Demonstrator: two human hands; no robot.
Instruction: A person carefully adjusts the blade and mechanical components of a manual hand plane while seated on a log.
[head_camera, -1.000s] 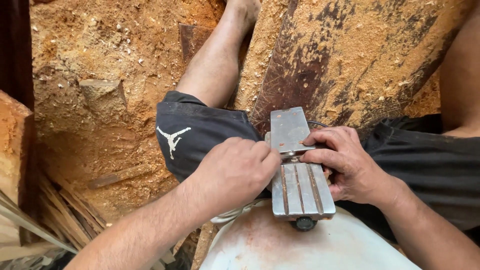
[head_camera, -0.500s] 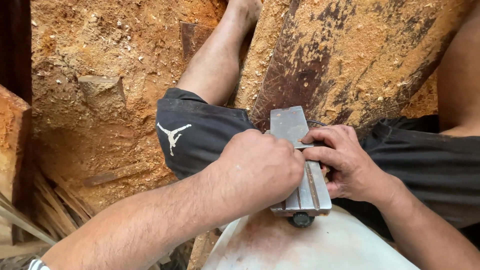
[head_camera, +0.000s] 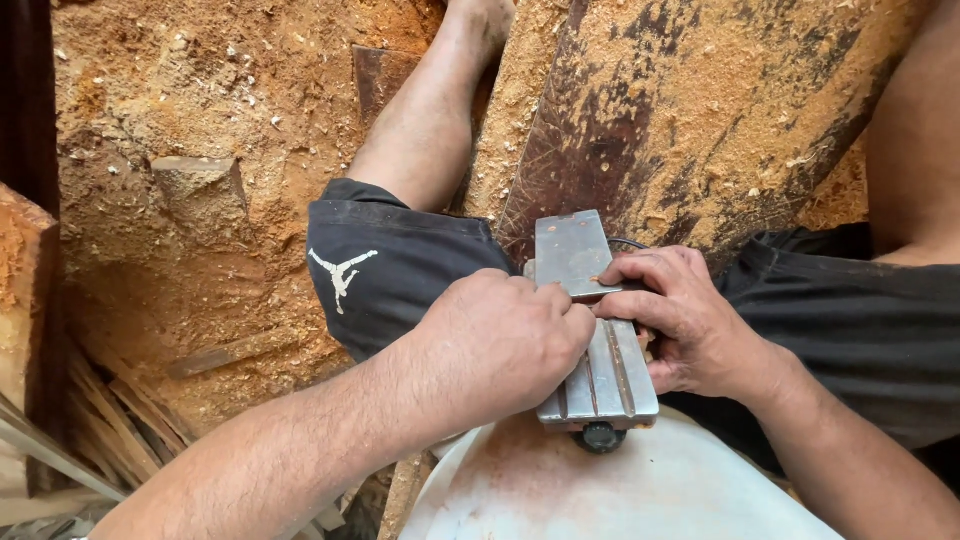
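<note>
Two hands: both rest on one grey metal tool (head_camera: 596, 345) in the head view, the only view there is.
Left hand (head_camera: 497, 345): curled into a loose fist over the tool's left edge, fingertips pressed against the thin metal blade (head_camera: 573, 256); whether the grip fully closes around anything I cannot tell, since the fingers hide what lies under them.
Right hand (head_camera: 690, 325): fingers bent, thumb and forefinger pinching the near end of the blade from the right side, the grip narrow and closed on the plate.
Metal tool: a ribbed, grooved grey block lying lengthwise between the hands, over the person's lap, with a black round knob (head_camera: 599, 437) at its near end.
Blade: a flat rectangular plate lying on top of the block, its far end sticking out past both hands.
White drum (head_camera: 610, 495): a pale, stained rounded surface just below the tool, at the bottom edge.
Black shorts (head_camera: 385, 265): on the person's legs, under and beside the hands.
Sawdust floor (head_camera: 190, 120): orange shavings and wood offcuts, left.
Stained plank (head_camera: 690, 110): broad, dark-streaked, beyond the tool.
</note>
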